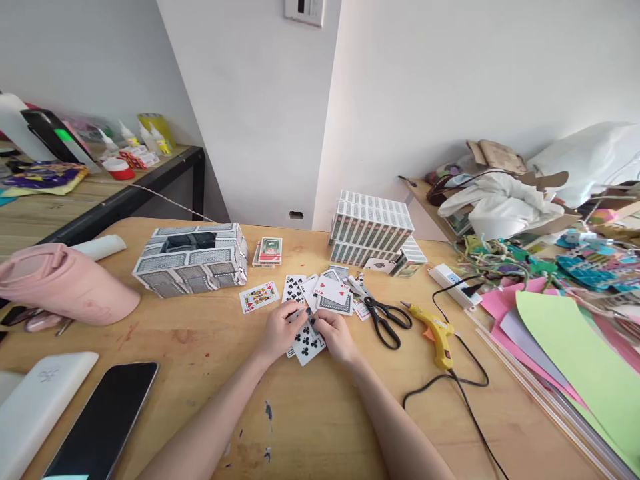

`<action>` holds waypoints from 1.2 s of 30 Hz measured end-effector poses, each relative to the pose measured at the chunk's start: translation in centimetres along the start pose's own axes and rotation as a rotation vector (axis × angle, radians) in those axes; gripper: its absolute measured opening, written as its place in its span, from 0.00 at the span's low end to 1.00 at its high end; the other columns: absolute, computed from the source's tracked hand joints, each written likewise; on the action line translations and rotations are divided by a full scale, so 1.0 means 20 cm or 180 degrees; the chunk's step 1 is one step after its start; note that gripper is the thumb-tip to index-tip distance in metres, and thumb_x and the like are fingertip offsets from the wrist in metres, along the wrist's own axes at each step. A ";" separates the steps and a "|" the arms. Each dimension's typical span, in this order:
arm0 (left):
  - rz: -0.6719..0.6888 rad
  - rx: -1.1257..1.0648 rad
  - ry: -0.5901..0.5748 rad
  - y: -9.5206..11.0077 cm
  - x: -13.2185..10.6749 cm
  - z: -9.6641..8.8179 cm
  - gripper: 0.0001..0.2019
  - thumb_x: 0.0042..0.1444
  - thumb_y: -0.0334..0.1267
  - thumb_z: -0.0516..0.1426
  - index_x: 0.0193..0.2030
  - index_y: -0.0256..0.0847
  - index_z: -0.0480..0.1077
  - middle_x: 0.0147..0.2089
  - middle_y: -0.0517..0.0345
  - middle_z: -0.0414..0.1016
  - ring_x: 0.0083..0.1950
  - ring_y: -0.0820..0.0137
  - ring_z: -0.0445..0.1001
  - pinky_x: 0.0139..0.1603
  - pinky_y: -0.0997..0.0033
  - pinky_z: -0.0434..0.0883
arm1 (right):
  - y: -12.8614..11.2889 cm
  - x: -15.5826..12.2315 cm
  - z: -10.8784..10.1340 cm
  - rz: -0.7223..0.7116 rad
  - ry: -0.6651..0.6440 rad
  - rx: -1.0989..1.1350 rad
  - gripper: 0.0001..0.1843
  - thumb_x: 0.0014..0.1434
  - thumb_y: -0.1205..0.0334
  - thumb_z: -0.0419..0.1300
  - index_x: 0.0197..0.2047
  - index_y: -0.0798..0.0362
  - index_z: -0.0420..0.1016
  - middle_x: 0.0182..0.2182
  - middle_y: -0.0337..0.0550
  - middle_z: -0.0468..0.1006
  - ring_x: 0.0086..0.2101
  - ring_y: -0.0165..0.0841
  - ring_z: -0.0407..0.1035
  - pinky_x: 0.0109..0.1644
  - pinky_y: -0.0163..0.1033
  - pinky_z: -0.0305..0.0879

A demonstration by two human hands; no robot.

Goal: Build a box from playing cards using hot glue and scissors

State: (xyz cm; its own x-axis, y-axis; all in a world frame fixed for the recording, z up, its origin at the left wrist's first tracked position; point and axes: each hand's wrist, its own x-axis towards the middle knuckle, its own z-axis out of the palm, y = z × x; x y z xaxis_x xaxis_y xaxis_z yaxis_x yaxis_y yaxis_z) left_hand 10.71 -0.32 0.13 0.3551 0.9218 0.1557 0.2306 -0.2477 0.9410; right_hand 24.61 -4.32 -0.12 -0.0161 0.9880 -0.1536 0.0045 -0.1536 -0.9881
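Note:
My left hand (284,328) and my right hand (336,333) meet over the loose playing cards, thumbs and fingers pinched together. Between them they grip a playing card (299,315), seen nearly edge-on and largely covered by the fingers. Just under the hands lies a clubs card (307,345) face up. Beyond them spreads a loose pile with a two of hearts (331,291) on top and a ten of spades (293,288) beside it. A king of hearts (259,297) lies apart to the left. Black-handled scissors (385,317) rest right of the pile.
A card-covered box (193,260) with an opening on top stands back left, near card packs (271,250). Stacked card boxes (371,223) stand behind the pile. A yellow glue gun (437,333) with its cord, a power strip (454,285) and coloured paper (565,353) occupy the right; a phone (103,420) lies left.

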 end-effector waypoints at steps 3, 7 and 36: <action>-0.0070 -0.0087 0.0035 0.01 0.00 0.00 0.09 0.52 0.41 0.52 0.27 0.39 0.68 0.29 0.60 0.67 0.33 0.71 0.65 0.36 0.74 0.63 | -0.01 -0.01 0.01 0.0020 0.0061 0.0138 0.06 0.45 0.62 0.50 0.20 0.53 0.60 0.16 0.31 0.56 0.19 0.24 0.49 0.22 0.31 0.45; -0.0236 -0.0139 0.0087 0.01 0.01 0.01 0.09 0.52 0.40 0.52 0.26 0.38 0.67 0.28 0.61 0.66 0.31 0.72 0.64 0.34 0.75 0.62 | -0.01 -0.01 0.01 0.0060 0.0078 0.0416 0.05 0.43 0.62 0.51 0.20 0.53 0.61 0.15 0.31 0.55 0.18 0.24 0.48 0.21 0.32 0.44; -0.0461 -0.0507 0.0023 -0.02 0.02 -0.02 0.11 0.51 0.45 0.55 0.31 0.38 0.69 0.30 0.60 0.70 0.33 0.71 0.66 0.33 0.76 0.63 | 0.01 0.00 -0.01 -0.0256 0.0059 0.0342 0.14 0.49 0.50 0.61 0.28 0.53 0.69 0.21 0.36 0.67 0.23 0.27 0.60 0.26 0.32 0.55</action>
State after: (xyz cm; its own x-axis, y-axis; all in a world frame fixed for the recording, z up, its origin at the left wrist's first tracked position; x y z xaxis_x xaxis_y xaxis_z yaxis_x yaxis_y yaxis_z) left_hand 10.35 0.20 -0.05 0.3219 0.9466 0.0171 0.1323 -0.0628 0.9892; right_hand 24.76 -4.34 -0.41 0.0065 0.9972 -0.0747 -0.1031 -0.0736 -0.9919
